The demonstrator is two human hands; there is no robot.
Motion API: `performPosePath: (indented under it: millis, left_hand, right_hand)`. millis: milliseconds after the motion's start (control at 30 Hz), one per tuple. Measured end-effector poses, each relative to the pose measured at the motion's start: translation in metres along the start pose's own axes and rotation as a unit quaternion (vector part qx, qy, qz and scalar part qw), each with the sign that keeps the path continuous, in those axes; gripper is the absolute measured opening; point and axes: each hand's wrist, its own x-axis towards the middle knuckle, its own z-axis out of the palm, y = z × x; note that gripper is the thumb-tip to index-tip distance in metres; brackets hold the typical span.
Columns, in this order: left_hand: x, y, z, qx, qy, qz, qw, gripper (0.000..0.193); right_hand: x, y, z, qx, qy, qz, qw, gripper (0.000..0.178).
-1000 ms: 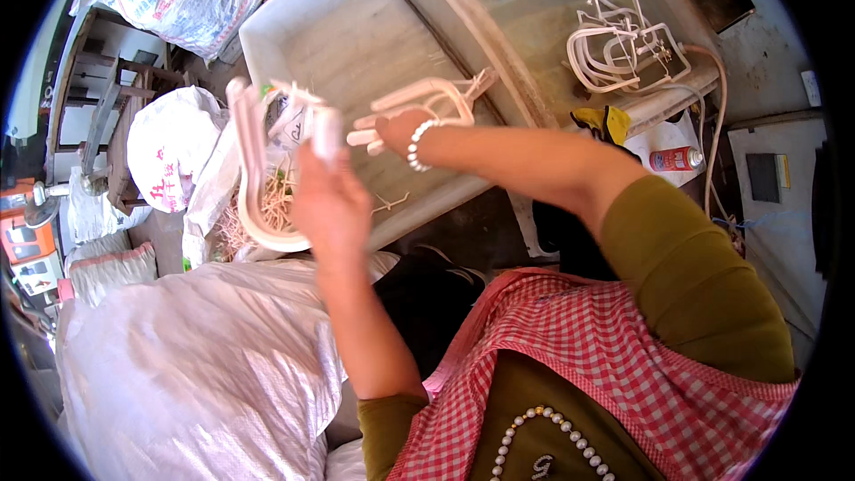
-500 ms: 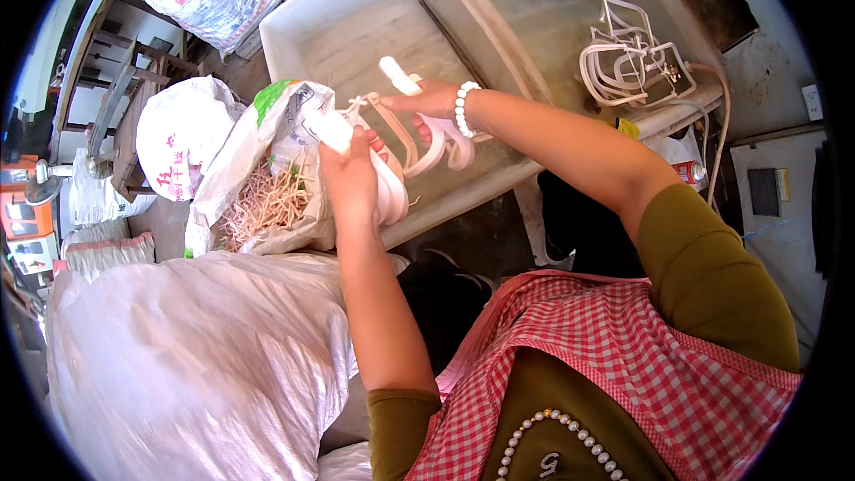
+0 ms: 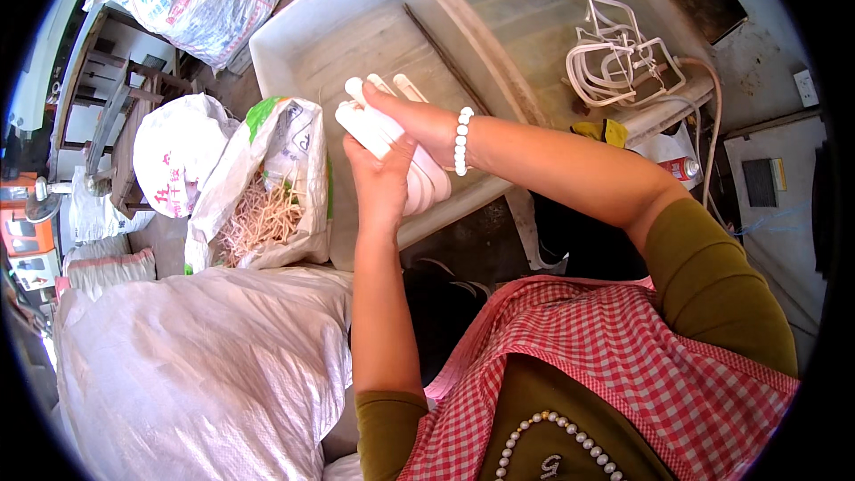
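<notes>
Both hands meet over the near-left part of a pale plastic tub (image 3: 321, 4). My left hand (image 3: 378, 180) is wrapped round a bundle of white curved plastic pieces (image 3: 426, 189) with rounded ends, several of them lying side by side. Above it, my right hand (image 3: 417, 125), with a white bead bracelet at the wrist, closes over the same bundle with its thumb along the top. Its other fingers are mostly hidden behind the pieces. Just left of the hands, an open woven sack (image 3: 209, 223) holds thin pinkish plastic scraps (image 3: 263, 221).
Joined white plastic frames (image 3: 623, 67) lie in the right-hand tub section. A brown stick (image 3: 445, 49) leans inside the left section. Below the open sack bulges a large white sack (image 3: 205, 365); more sacks (image 3: 191, 4) stand at the back left. A hose (image 3: 715, 116) hangs over the tub's right edge.
My hands have come together; the pieces that the right hand held apart now lie against those in the left. The view has shifted slightly.
</notes>
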Motion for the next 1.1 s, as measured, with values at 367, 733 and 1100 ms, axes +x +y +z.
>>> performPosePath:
  millis: [367, 733, 1100]
  left_hand:
    - [0.0, 0.004, 0.006, -0.114, 0.021, -0.012, 0.993, 0.04]
    - [0.0, -0.003, 0.003, 0.035, 0.051, -0.008, 0.998, 0.032]
    - [-0.014, 0.053, -0.087, -0.175, -0.002, 0.079, 0.981, 0.041]
  right_hand:
    - [-0.011, -0.007, -0.004, -0.191, 0.134, -0.036, 0.972, 0.054]
    - [-0.007, -0.012, -0.017, -0.334, 0.179, -0.236, 0.895, 0.027]
    - [-0.01, -0.027, -0.081, -0.618, 0.039, -0.086, 0.78, 0.056]
